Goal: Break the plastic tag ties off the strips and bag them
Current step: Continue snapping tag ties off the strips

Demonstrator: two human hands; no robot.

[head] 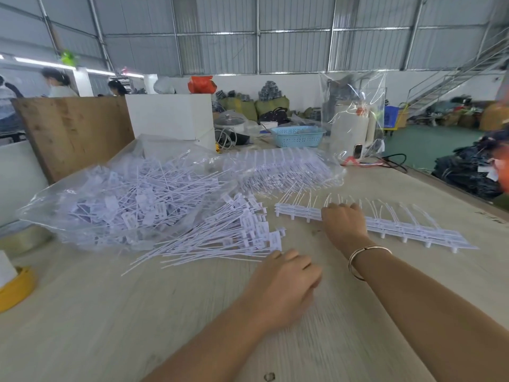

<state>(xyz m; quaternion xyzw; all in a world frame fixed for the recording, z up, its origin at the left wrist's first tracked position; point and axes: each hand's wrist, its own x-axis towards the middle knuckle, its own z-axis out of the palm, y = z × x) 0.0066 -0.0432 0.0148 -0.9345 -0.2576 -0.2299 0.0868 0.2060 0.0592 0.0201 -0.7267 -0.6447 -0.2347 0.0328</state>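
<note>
A stack of white strips (407, 230) with tag ties still attached lies across the table to the right of centre. My right hand (343, 221) grips the stack near its left part, fingers curled over the far edge. A loose pile of broken-off white tag ties (234, 235) lies just left of it. My left hand (286, 277) rests on the table by that pile's near right corner, fingers loosely bent, holding nothing that I can see. A clear plastic bag (115, 202) full of loose ties sits at the left. More unbroken strips (283, 169) lie in clear plastic behind.
A yellow tape roll (16, 290) sits at the left edge. At the back stand a white box (170, 114), a blue basket (298, 136) and a white appliance under clear plastic (352, 125). A wooden board (74, 133) stands on the left. The table's right edge (451, 186) drops to the floor.
</note>
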